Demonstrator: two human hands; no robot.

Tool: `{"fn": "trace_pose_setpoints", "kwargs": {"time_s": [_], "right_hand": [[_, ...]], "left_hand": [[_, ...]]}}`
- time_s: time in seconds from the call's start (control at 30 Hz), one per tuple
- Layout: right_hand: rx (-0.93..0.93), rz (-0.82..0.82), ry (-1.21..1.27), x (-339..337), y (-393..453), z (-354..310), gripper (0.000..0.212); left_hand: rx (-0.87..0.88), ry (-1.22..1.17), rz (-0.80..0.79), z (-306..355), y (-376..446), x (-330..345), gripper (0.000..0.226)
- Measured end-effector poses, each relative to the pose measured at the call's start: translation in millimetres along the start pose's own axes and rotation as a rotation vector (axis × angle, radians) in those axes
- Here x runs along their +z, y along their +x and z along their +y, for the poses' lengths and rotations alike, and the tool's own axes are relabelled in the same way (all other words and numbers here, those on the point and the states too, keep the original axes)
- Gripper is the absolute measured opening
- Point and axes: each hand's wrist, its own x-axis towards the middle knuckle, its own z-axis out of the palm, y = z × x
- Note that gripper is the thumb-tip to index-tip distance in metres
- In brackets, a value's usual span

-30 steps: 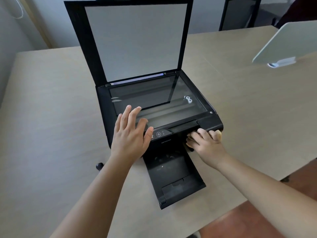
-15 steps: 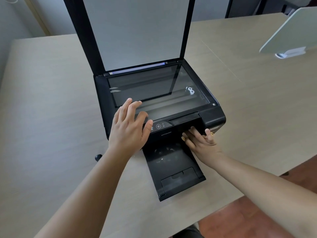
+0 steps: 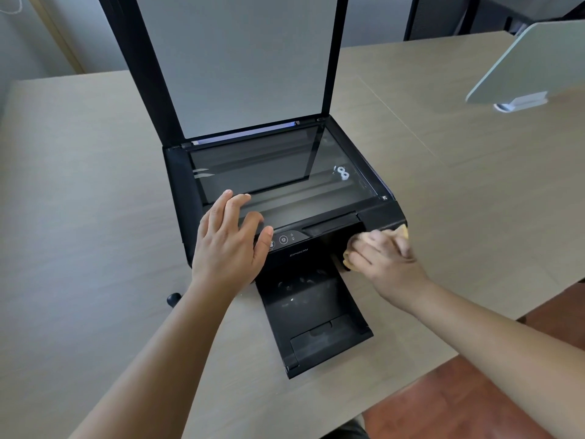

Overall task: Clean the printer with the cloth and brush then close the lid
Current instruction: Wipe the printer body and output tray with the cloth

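Observation:
A black printer point(image 3: 180, 191) stands on the beige table point(image 3: 79, 185), its scanner lid point(image 3: 237, 58) raised upright and the glass point(image 3: 285, 172) bare. The output tray point(image 3: 316, 327) sticks out toward me. My left hand point(image 3: 228, 245) lies flat, fingers spread, on the printer's front-left corner by the control buttons. My right hand point(image 3: 383, 258) presses a yellow cloth point(image 3: 404, 231) against the printer's front-right face; only bits of the cloth show past the fingers. A small black knob, maybe the brush point(image 3: 173, 299), lies on the table left of my left forearm.
A pale tilted panel on a stand point(image 3: 525, 64) sits at the far right of the table. A dark chair point(image 3: 443, 17) stands behind the table. The table's near edge runs by my right arm, with reddish floor point(image 3: 459, 407) below.
My right hand with the cloth slid left into the front recess, then back right to the printer's front-right corner. The left hand has stayed in place. The view has moved closer.

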Motion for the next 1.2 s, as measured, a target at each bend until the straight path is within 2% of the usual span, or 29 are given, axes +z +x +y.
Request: {"fn": "trace_pose_setpoints", "kwargs": {"time_s": [0.13, 0.23, 0.33, 0.43, 0.5, 0.6, 0.67, 0.73, 0.77, 0.9, 1.03, 1.2], "right_hand": [[-0.133, -0.328, -0.184, 35, -24, -31, 0.046], [-0.200, -0.522, -0.219, 40, -22, -40, 0.047], [-0.205, -0.472, -0.249, 38, -18, -36, 0.046], [-0.173, -0.383, -0.164, 33, -9, -34, 0.020], [-0.160, -0.330, -0.035, 21, 0, -32, 0.014], [0.074, -0.258, 0.283, -4, 4, -27, 0.016], [0.322, -0.255, 0.535, -16, 5, -39, 0.029], [0.474, -0.314, 0.793, -13, 2, -61, 0.046], [0.474, -0.392, 0.848, -10, -1, -75, 0.050], [0.395, -0.651, 0.749, 4, -13, -98, 0.057], [0.363, -0.663, 0.675, 13, 1, -102, 0.074], [0.146, -0.677, 0.685, 25, 30, -114, 0.065]], "left_hand": [[-0.002, 0.003, -0.011, 0, -1, 0, 0.037], [-0.006, 0.001, -0.018, -1, -1, -1, 0.035], [-0.004, 0.008, -0.023, -1, -1, -1, 0.034], [-0.004, 0.005, -0.008, -1, -1, -1, 0.035], [-0.003, 0.009, -0.001, -1, -1, 0, 0.036], [0.002, 0.016, 0.018, -1, 0, 1, 0.036], [0.003, 0.024, 0.021, 0, -1, 0, 0.036], [0.013, 0.009, 0.026, 0, 0, -1, 0.034], [0.028, -0.009, 0.035, 0, -1, -3, 0.031], [0.054, -0.191, 0.172, 4, -19, -10, 0.022], [-0.082, -0.364, 0.224, 20, -63, -10, 0.018], [-0.370, -0.461, 0.172, 36, -113, 10, 0.013]]}}
